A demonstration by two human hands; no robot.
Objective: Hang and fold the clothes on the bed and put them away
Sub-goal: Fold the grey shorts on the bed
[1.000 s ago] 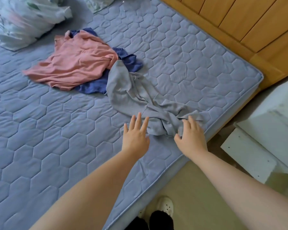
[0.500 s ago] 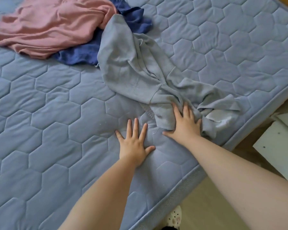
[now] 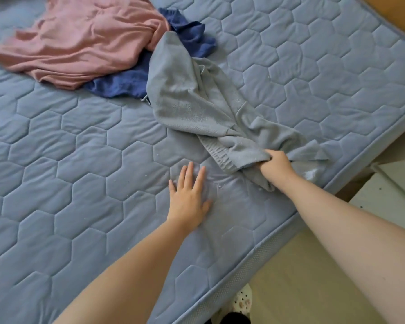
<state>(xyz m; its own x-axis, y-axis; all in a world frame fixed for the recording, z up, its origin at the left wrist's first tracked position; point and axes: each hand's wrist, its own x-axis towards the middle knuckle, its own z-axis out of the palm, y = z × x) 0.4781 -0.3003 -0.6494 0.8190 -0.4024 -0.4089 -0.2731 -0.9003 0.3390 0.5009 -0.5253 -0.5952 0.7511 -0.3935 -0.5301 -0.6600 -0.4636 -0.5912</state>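
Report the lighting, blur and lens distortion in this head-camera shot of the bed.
Head view: soft, even daylight, no hard shadows on the mattress. Head view: wide-angle stretch makes both forearms loom large. Head view: a smeared patch by the left hand, while the right hand gripping the grey garment is sharp.

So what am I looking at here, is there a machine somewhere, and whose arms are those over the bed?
There is no machine here. The arms belong to a person, and the view comes from a wide-angle camera worn on their head, looking forward and down. The surface is a blue quilted mattress. On it lie three clothes: a pink garment, a dark blue garment partly under it, and a grey garment nearest the person. The right hand grips a bunched end of the grey garment. The left hand rests flat on the mattress beside it, fingers straight, holding nothing.
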